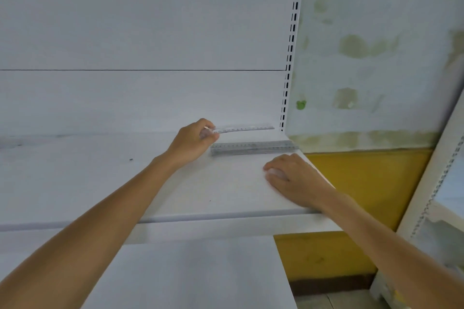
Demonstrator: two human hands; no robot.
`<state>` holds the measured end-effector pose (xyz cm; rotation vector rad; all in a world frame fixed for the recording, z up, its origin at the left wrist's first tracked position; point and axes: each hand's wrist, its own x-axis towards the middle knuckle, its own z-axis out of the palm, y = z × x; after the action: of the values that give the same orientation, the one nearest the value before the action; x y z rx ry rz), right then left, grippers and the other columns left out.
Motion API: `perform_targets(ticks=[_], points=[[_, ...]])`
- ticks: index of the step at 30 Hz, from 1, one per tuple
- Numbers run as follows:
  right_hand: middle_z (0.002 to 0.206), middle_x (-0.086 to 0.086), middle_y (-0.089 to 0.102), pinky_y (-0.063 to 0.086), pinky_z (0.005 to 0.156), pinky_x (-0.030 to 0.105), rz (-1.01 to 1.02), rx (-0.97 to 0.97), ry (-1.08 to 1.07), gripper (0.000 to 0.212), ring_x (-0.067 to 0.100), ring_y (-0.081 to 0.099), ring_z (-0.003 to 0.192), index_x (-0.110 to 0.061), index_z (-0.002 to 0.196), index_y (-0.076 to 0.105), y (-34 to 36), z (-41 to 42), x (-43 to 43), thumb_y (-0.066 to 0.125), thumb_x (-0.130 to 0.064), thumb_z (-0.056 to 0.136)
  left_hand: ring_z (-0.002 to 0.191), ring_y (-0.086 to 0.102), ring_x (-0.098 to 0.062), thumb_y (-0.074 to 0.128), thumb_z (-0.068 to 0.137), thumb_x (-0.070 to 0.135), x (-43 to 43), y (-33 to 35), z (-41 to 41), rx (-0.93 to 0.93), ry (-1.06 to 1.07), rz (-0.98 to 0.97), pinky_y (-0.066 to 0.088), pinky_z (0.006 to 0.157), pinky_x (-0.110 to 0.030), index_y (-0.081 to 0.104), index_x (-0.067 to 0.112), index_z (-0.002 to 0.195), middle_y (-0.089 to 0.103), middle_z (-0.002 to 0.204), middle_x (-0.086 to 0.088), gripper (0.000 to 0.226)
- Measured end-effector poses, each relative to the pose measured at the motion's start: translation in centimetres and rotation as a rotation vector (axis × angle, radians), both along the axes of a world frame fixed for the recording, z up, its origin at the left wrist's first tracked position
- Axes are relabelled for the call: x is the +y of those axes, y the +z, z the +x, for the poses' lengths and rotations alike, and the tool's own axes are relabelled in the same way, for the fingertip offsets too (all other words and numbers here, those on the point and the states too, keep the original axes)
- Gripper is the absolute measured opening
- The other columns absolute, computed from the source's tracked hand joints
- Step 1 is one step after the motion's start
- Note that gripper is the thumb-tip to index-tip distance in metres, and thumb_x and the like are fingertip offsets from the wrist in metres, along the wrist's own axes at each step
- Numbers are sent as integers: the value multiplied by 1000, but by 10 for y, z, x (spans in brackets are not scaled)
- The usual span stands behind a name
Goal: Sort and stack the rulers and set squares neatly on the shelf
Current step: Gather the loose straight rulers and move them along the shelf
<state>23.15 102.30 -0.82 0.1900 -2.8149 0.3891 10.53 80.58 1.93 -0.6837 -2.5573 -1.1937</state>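
One ruler [242, 129], judged light and slippery, is pinched endwise by the left hand [193, 142] at the shelf's [100, 178] back edge; the right hand [293, 179] is laid flat, fingers extended.

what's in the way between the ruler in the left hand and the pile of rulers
Nothing visible. Only bare shelf shows between the ruler the left hand pinches and the pile. The right hand rests flat on the shelf in front of the pile, off that path.

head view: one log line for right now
left hand: pinches ruler end | right hand: rests on shelf | other rulers: lying between hands
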Motion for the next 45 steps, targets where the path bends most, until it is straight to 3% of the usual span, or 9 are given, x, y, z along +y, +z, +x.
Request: perform_targets(ticks=[3, 7, 12, 15, 23, 29, 32, 36, 45], points=[[132, -7, 51, 32, 104, 30, -17, 0, -14, 32, 15, 41, 122, -26, 123, 54, 2, 0, -1, 39, -34, 96, 94, 54, -12, 54, 91, 31, 18, -2, -1, -9, -33, -5, 39, 66, -21, 55, 20, 110, 60, 112, 2, 22], [132, -8, 51, 31, 103, 29, -47, -10, -25, 32, 14, 40, 123, -26, 123, 54, 2, 1, -1, 40, -35, 95, 73, 55, -12, 52, 91, 32, 38, 1, -5, 26, -62, -7, 39, 60, -22, 55, 21, 105, 60, 109, -1, 18], [132, -8, 51, 31, 104, 29, -53, -6, -24, 32, 14, 40, 123, -26, 122, 54, 2, 1, 1, 42, -36, 95, 107, 53, -20, 51, 90, 38, 54, -12, -13, 120, -16, -251, 38, 90, -36, 53, 24, 111, 59, 115, 2, 25], [131, -8, 52, 31, 105, 30, -64, 1, -19, 31, 14, 40, 122, -26, 121, 55, 2, 0, 2, 43, -36, 94, 105, 51, -21, 45, 91, 43, 57, -21, -20, 69, 20, -425, 35, 91, -39, 52, 28, 110, 58, 115, 2, 25], [125, -9, 55, 34, 104, 33, -73, -5, -23, 26, 13, 43, 118, -27, 114, 59, 3, -7, 6, 46, -36, 92, 121, 42, -25, 46, 89, 47, 60, -27, -28, 71, 56, -398, 32, 97, -41, 42, 23, 131, 49, 130, -5, 48], [122, -2, 56, 37, 94, 26, 22, -35, -55, 27, 16, 48, 114, -23, 114, 59, 9, -5, 1, 45, -31, 93, 123, 39, -26, 52, 89, 36, 35, -15, -9, 158, 35, -349, 32, 99, -38, 46, 17, 129, 47, 130, -8, 45], [121, 2, 56, 37, 94, 29, 16, 6, -82, 29, 21, 48, 115, -17, 118, 57, 17, -17, -19, 47, -25, 92, 112, 50, -20, 54, 88, 34, -4, -7, 2, 131, -19, -332, 39, 93, -32, 52, 18, 122, 55, 118, -2, 37], [116, 5, 58, 41, 91, 32, -47, 88, 25, 29, 22, 52, 108, -16, 118, 57, 35, -50, -95, 51, -20, 90, 97, 53, -13, 56, 88, 35, -100, 3, 20, 150, 88, -328, 40, 85, -29, 57, 21, 113, 54, 100, 7, 29], [118, 7, 58, 45, 93, 37, -165, 88, 406, 33, 23, 54, 107, -14, 122, 55, 58, -93, -367, 52, -20, 89, 89, 55, -12, 61, 86, 22, -380, 5, 84, 50, 471, -291, 44, 83, -26, 61, 16, 106, 61, 105, 1, 21]])
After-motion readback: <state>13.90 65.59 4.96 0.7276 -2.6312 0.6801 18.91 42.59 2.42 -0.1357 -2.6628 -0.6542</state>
